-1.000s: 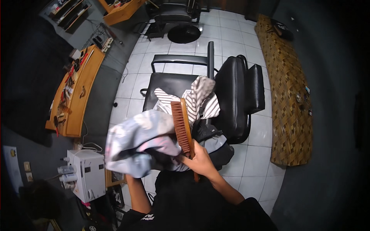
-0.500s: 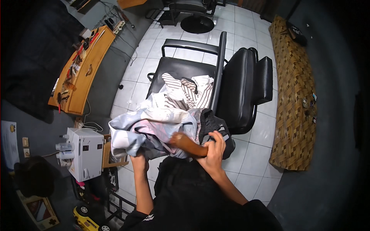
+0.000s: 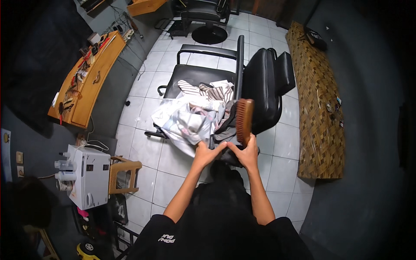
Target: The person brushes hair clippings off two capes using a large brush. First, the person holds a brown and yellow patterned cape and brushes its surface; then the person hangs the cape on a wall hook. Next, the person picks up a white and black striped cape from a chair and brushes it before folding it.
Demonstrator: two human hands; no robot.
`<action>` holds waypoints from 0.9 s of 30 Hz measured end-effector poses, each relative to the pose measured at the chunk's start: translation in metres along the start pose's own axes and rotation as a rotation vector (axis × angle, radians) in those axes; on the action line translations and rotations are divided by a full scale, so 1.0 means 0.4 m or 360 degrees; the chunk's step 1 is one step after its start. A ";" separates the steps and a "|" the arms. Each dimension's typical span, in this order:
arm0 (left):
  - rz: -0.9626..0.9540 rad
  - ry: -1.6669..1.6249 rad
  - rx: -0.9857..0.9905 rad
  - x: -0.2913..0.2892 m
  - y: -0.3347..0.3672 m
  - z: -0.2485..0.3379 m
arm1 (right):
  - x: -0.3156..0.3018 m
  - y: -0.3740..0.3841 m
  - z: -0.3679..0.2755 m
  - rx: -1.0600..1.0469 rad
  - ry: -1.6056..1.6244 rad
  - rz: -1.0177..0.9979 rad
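Note:
Upright in my right hand is a brown wooden brush, bristles facing left. That hand's fingertips meet the dark grey edge of a pale patterned cloth; whether they grip it too is hidden. My left hand is closed on the cloth's near edge, and its thumb points to my right thumb, almost touching. The cloth spreads away from my hands, with pinkish and bluish patches, over the front of a black chair seat. Behind it on the seat lies a crumpled brown-and-white striped cloth.
The black chair's backrest stands to the right, past its armrest. A woven-patterned bench runs along the right wall. At left are a wooden drawer shelf with tools, a white cabinet and a tan stool.
The brush has swung from lying across the cloth to upright. My left hand has moved right and up, close to the right one. The bunched cloth now hangs lower and more spread.

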State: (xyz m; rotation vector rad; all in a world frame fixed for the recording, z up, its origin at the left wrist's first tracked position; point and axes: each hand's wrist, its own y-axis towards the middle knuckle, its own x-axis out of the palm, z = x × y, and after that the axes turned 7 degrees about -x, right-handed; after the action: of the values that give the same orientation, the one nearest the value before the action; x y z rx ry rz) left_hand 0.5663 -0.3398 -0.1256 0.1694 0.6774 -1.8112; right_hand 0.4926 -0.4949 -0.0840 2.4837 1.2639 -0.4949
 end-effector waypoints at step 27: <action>-0.1263 -0.0115 0.0508 0.013 -0.163 -0.092 | -0.216 -0.236 -0.070 0.0076 0.0132 -0.0127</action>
State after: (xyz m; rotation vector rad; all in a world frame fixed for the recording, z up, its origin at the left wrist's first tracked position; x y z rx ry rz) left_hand 0.4970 -0.3119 -0.1344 0.0417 0.4171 -2.6730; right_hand 0.3721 -0.4915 -0.0323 2.5249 1.4038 -0.4505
